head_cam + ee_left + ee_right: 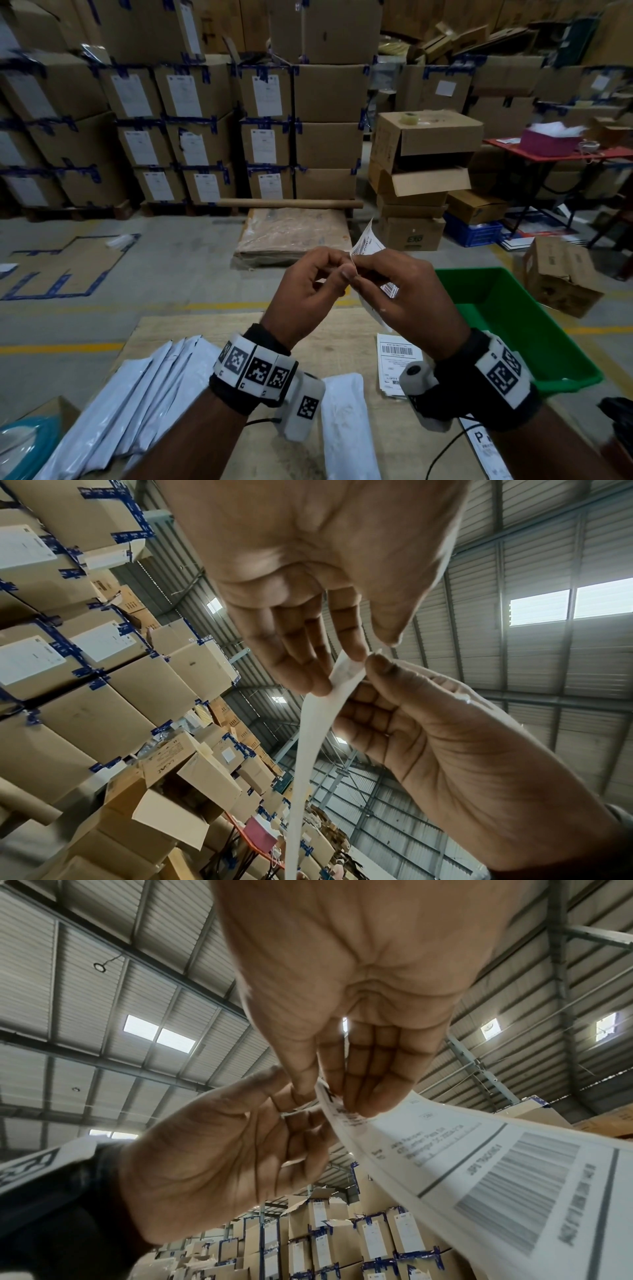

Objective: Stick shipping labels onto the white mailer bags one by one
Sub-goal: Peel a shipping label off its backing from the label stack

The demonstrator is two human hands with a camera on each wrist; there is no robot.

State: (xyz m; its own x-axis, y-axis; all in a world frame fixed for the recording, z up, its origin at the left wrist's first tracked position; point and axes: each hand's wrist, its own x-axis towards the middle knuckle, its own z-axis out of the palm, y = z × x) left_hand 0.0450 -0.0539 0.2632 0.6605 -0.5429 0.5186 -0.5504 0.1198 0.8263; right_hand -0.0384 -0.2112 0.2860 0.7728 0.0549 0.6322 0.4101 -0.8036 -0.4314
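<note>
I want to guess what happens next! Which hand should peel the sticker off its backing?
Probably the left hand: its fingertips pinch the shipping label's corner, while the right hand grips more of the sheet and can steady it.

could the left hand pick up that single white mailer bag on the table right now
Probably not at once: the left hand and right hand both pinch a shipping label. The mailer bag lies uncovered below, so the way is free.
</note>
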